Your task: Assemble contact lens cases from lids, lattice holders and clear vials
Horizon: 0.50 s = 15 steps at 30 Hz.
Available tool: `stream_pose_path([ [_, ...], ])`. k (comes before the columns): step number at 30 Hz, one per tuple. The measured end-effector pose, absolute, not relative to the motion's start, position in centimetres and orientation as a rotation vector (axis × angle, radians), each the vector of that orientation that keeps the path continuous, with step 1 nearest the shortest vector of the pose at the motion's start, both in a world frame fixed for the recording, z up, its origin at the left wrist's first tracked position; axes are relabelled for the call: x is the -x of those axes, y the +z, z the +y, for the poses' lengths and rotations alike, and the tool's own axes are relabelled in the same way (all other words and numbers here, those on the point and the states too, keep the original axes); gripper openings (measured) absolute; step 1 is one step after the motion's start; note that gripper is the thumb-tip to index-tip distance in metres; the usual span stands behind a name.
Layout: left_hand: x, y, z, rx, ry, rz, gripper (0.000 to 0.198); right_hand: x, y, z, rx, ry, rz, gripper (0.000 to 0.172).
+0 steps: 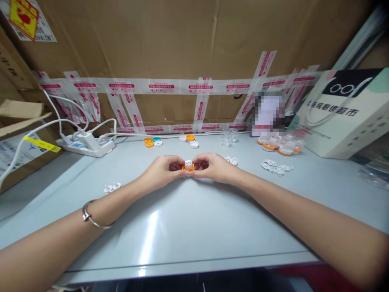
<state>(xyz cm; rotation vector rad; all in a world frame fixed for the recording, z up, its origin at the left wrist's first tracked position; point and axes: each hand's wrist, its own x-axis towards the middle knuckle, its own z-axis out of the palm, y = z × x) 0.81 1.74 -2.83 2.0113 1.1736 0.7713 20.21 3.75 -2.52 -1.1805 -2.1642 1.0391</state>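
Head view: one orange-and-white part (188, 164) sits directly between the left hand (161, 170) and right hand (214, 168), neither nearer, its axis roughly upright. The fingers of both are pinched nearly closed on its opposite sides. Beyond the part, seven rings (148, 144) show: three orange, three white, one teal. Left of it lie two pegs (116, 186); right and beyond, one bag (328, 129) and clear cups (226, 140), too overlapped to count.

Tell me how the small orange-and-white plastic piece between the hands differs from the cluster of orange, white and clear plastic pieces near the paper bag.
The held piece is single; the cluster groups several pieces. The held piece is between the fingers of the left hand and right hand; the cluster sits on the grey table. Both show orange and white.
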Motion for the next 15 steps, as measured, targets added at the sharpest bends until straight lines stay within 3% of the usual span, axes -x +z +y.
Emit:
stream_pose_path([
  [4, -0.6, -2.2, 1.7, -2.039, 0.711, 1.127, 0.029, -20.1, -2.5, 3.6, 1.153, 1.05, -2.145, 0.032],
  [15, -2.1, -1.7, 1.0, -2.025, 1.016, 1.286, 0.016, -19.6, -2.6, 3.0, 1.039, 0.835, -2.232, 0.023],
])
